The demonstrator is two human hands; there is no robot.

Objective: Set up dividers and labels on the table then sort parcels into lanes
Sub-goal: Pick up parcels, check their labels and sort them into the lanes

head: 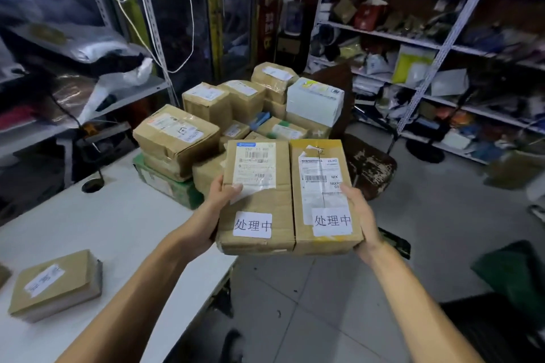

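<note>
I hold two brown cardboard parcels side by side in the air, past the table's right edge. My left hand [216, 203] grips the left parcel [259, 200] at its left side, thumb on top. My right hand [361, 215] grips the right parcel [320, 197] at its right side. Each parcel carries a shipping label and a white sticker with Chinese characters near me. Behind them a pile of several taped parcels [236, 115] covers the far end of the white table [112, 224]. One more labelled parcel [56, 284] lies on the table at lower left.
Metal shelves with bags and packets [427, 47] fill the right wall. Another shelf [73, 91] stands at the left, white cords hanging above it. A worn dark stool [371, 168] stands behind the held parcels. Grey tiled floor [324, 289] lies below my arms, a green bag [513, 274] at right.
</note>
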